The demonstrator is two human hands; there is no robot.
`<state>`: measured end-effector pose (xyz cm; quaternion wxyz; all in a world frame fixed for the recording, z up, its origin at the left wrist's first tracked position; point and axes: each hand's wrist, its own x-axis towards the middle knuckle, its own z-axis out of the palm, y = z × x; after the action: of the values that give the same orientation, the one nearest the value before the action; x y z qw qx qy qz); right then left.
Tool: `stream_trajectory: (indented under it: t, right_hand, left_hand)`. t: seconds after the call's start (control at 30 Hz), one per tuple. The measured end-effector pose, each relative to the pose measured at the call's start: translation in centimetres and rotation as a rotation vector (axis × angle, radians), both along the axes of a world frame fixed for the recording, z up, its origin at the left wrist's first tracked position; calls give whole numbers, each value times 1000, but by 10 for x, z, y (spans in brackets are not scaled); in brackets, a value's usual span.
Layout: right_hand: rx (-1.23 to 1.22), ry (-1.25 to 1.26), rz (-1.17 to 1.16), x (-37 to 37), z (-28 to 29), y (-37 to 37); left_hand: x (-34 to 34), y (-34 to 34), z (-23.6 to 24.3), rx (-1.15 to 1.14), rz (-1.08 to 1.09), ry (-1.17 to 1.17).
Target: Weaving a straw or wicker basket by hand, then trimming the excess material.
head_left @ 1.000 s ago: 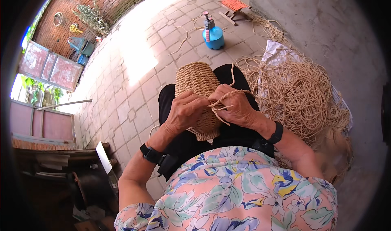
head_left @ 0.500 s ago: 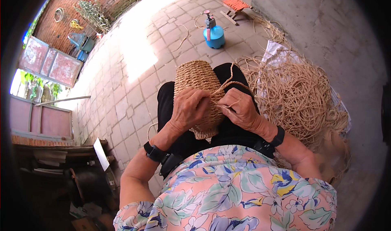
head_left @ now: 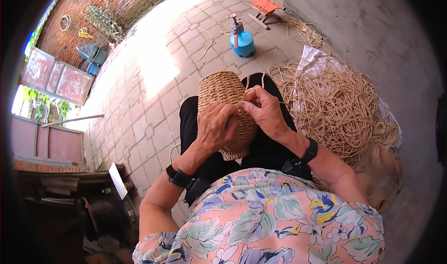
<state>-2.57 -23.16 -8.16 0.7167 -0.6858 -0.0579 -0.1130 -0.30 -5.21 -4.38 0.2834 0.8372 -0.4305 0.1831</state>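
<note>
A woven tan rope basket (head_left: 220, 87) lies on its side across my lap between my black-trousered legs, its small end toward me. My left hand (head_left: 216, 126) is closed on the basket's upper side, fingers curled at the weave. My right hand (head_left: 264, 112) is pinched at the basket's right side, on a thin tan cord (head_left: 263, 80) that loops up beside it. What lies exactly between my fingertips is partly hidden.
A heap of tan cord (head_left: 340, 110) lies on white cloth (head_left: 311, 59) to my right by a concrete wall. A blue pump sprayer (head_left: 243, 45) stands ahead, near an orange-topped folding stool (head_left: 266, 5). At left are pink panels (head_left: 46, 140) and a dark bench with clutter (head_left: 60, 187).
My right hand has moved up along the basket, and its fingers now pinch higher on the weave. The cord ends that stuck out below my fingers are now mostly hidden.
</note>
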Motion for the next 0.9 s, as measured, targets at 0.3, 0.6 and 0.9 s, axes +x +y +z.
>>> stream_trajectory:
  t: [0.3, 0.6, 0.9]
  right_hand:
    - [-637, -440, -14, -14, 13, -10]
    - [-145, 39, 376, 0, 4, -22]
    - [80, 460, 553, 9, 10, -29]
  left_hand:
    - [0, 2, -5, -22, -21, -30]
    - [0, 8, -4, 32, 12, 26]
    - [-4, 2, 5, 102, -38, -42]
